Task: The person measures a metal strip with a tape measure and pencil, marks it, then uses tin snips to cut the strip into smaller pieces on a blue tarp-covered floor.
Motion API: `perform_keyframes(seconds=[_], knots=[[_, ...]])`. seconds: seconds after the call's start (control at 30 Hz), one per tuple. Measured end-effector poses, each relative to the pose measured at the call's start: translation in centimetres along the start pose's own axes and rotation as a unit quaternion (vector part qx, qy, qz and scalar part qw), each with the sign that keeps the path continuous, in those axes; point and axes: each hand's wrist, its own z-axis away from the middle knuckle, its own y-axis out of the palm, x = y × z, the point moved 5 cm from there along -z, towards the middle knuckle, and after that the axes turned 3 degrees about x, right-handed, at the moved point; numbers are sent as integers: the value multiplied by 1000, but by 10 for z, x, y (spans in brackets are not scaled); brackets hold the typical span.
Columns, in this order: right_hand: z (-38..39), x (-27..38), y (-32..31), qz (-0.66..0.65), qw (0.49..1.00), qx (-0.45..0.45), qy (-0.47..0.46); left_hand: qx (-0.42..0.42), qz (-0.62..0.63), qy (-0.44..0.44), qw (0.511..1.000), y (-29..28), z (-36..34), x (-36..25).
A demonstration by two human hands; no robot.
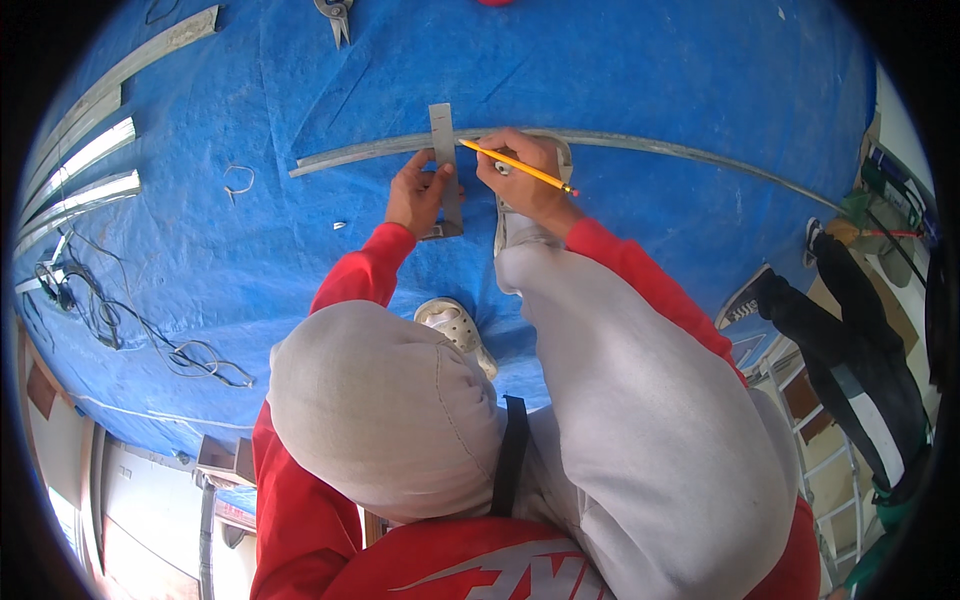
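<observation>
My left hand (420, 195) grips a grey metal square (443, 125), which lies upright in the picture across a long grey metal channel (660, 147) on the blue tarp. My right hand (525, 180) holds a yellow pencil (533, 172), its tip at the square's right edge, on or just over the channel. My right shoe (510, 230) is partly hidden under that hand, beside the channel. My left shoe (450, 325), a cream clog, rests on the tarp (350, 70) below the square.
Several metal strips (125, 60) and tangled cords (110, 310) lie at left. Metal snips (337, 20) are at the top. Another person's legs in dark trousers (840, 330) are at right, near a ladder (835, 470) and assorted items along the edge.
</observation>
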Motion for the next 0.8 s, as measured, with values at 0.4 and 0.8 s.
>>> perform_keyframes(seconds=[0.4,0.8], knots=[[0,0,2,4,1000,1,12,-1,-34,9,999,0,1,-6],[1,1,4,12,1000,0,7,-4,-35,-9,999,2,4,-12]])
